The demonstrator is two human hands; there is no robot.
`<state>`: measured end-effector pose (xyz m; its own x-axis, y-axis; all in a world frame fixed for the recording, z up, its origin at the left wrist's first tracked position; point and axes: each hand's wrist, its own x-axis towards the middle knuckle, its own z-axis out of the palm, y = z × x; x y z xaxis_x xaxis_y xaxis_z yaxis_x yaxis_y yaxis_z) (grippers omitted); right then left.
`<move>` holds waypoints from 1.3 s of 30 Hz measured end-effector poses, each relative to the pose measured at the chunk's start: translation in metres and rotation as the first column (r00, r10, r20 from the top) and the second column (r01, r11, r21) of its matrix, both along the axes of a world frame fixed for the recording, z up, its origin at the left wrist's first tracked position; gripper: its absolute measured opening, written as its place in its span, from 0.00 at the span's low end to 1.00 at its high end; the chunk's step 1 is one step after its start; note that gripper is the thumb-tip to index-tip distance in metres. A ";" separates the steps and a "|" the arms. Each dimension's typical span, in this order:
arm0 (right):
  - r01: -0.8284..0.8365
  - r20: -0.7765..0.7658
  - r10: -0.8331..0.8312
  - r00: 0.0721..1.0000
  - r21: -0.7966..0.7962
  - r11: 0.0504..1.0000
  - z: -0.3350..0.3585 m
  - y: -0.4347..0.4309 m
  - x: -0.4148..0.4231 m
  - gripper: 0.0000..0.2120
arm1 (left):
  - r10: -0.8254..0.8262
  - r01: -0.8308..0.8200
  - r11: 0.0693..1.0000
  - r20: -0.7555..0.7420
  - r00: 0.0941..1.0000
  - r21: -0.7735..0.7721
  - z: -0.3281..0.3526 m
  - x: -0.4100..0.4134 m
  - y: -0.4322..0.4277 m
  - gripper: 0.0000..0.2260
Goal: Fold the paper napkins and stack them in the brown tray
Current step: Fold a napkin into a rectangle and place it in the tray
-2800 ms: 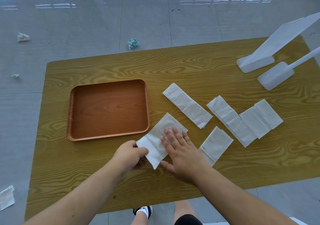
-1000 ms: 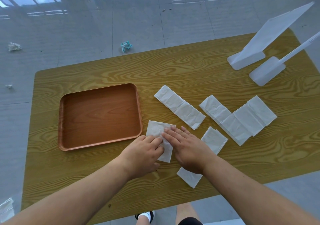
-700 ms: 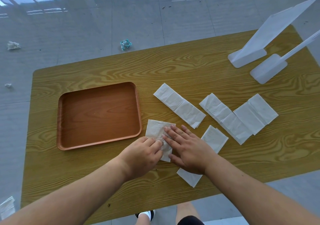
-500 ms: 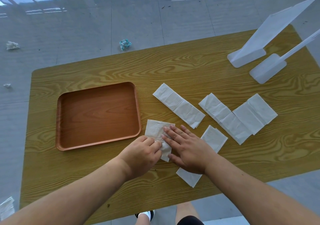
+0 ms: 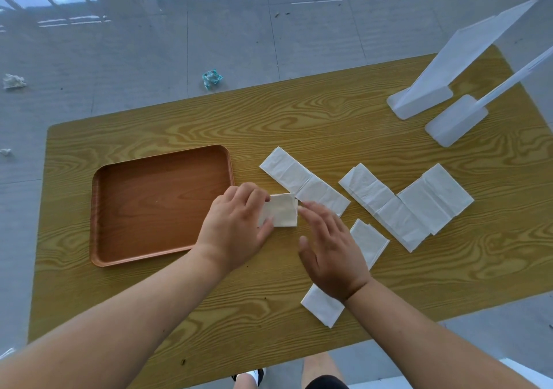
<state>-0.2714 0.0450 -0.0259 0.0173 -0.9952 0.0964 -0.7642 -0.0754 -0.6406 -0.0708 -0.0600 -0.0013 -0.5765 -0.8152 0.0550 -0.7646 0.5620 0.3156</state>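
My left hand (image 5: 236, 224) grips a small folded white napkin (image 5: 282, 210) by its left edge, just right of the brown tray (image 5: 119, 248). The tray lies on the left half of the table and holds nothing. My right hand (image 5: 332, 248) hovers beside the napkin with fingers spread and relaxed, fingertips near its right edge. Several unfolded napkins lie to the right: one long strip (image 5: 302, 180), another (image 5: 380, 201), a wider one (image 5: 437, 198), and one (image 5: 369, 240) partly under my right wrist.
The wooden table (image 5: 299, 125) carries two white plastic stands (image 5: 425, 101) at the back right. Crumpled paper scraps (image 5: 212, 79) lie on the grey floor beyond the far edge. My feet show below the table's near edge.
The napkin went from a long strip to a small folded square. My left hand has lifted it toward the tray, and my right hand has come off it.
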 end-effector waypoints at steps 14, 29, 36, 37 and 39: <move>-0.218 -0.325 0.296 0.898 0.255 0.942 -0.019 -0.003 0.005 0.30 | -0.354 0.353 0.933 0.367 0.860 0.073 -0.019 0.016 0.013 0.27; 0.070 -0.428 0.122 0.895 0.406 0.911 -0.001 0.001 -0.004 0.32 | -0.228 0.221 0.973 0.478 0.848 0.072 -0.027 0.007 0.008 0.36; 0.053 -0.378 0.075 0.923 0.318 0.947 0.007 0.000 0.008 0.27 | -0.178 0.207 0.978 0.443 0.878 -0.017 -0.019 -0.010 -0.015 0.13; 0.061 -0.334 0.044 0.941 0.298 0.953 0.007 -0.003 0.008 0.25 | -0.193 0.227 0.974 0.455 0.869 -0.020 -0.018 -0.013 -0.019 0.10; 0.119 -0.127 -0.077 0.989 0.363 0.924 0.010 -0.015 0.007 0.19 | -0.228 0.274 0.961 0.468 0.854 -0.032 -0.016 -0.017 -0.026 0.08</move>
